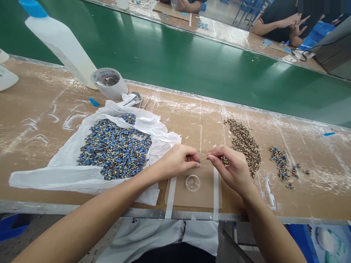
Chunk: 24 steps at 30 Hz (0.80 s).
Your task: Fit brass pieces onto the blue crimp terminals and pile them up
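Note:
My left hand [179, 159] pinches a tiny blue piece [198, 161] between thumb and fingertips. Between finger and thumb, my right hand [233, 164] grips a thin wooden stick [203, 159] whose tip meets the blue piece. Just below both hands stands a small clear cup [192, 183] on a cardboard mat [181, 199]. Left of my left hand, a heap of small blue, yellow and dark pieces [117, 148] lies on a white plastic bag [68, 175]. A pile of small brownish pieces [245, 146] lies behind my right hand, partly hidden by it.
Blue clusters of pieces [281, 162] lie to the right. At the back left stand a tilted white bottle [63, 47] with a blue cap and a tape roll [112, 86]. A green belt [192, 60] runs behind the table; across it co-workers' hands [293, 25] show.

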### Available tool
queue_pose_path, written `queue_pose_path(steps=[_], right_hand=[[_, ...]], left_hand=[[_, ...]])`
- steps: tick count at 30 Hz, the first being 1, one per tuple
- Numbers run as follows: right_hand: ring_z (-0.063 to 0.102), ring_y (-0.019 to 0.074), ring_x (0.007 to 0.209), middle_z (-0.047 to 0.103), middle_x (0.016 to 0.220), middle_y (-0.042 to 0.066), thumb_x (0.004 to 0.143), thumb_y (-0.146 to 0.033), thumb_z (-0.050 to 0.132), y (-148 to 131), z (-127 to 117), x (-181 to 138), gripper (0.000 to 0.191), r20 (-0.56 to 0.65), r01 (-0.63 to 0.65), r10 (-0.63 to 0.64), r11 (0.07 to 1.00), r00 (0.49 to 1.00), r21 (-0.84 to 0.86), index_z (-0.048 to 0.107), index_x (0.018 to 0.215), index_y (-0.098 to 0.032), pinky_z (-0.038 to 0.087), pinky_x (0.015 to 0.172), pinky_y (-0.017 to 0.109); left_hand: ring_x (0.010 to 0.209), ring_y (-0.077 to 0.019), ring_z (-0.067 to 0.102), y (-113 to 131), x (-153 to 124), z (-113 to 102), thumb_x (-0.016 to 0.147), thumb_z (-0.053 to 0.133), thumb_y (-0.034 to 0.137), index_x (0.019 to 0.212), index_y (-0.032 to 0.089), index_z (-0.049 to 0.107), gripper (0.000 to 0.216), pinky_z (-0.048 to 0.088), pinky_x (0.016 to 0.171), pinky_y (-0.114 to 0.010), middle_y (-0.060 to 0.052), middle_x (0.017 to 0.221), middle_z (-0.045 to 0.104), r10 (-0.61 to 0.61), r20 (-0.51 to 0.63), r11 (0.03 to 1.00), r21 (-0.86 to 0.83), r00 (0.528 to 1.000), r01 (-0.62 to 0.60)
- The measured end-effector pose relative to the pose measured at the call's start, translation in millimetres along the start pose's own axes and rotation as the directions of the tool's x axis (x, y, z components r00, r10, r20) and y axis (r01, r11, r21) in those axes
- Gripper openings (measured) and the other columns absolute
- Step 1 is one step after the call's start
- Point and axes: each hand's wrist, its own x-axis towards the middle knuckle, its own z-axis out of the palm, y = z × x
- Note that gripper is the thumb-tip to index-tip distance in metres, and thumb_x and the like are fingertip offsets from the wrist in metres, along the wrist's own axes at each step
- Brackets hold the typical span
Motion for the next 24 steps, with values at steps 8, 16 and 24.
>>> queue_pose_path(steps=[8,16,24], right_hand=[[0.059,0.0154,0.069,0.065,0.077,0.003,0.091,-0.019,0.057,1,1,0,0.007,0.008,0.021,-0.021,1.0,1.0,0.017,0.057,0.085,-0.021,0.046,0.063,0.028],[0.063,0.0162,0.075,0.066,0.079,0.003,0.089,-0.018,0.06,1,-13,-3,0.005,-0.075,-0.05,0.068,0.973,0.995,0.226,0.062,0.085,-0.021,0.048,0.067,0.03],[0.064,0.015,0.081,0.068,0.086,0.003,0.091,-0.025,0.059,-12,-8,1,0.009,0.371,-0.037,-0.108,0.93,0.922,0.365,0.067,0.089,-0.021,0.052,0.075,0.03]], left_hand=[[0.06,-0.0098,0.052,1,0,-1,0.08,0.065,0.021,0.075,0.014,0.066,0.009,0.036,0.057,-0.02,0.001,0.064,0.062,0.007,0.006,1.0,0.006,1.0,-0.007],[0.063,-0.0106,0.054,-1,1,-3,0.079,0.067,0.026,0.08,0.013,0.067,0.012,0.039,0.059,-0.021,0.001,0.068,0.062,-0.063,0.032,0.985,-0.156,0.997,0.068],[0.07,-0.0115,0.058,4,1,-10,0.077,0.066,0.022,0.078,0.013,0.064,0.009,0.044,0.067,-0.023,-0.001,0.074,0.065,-0.06,0.074,0.954,-0.291,0.995,0.079]])
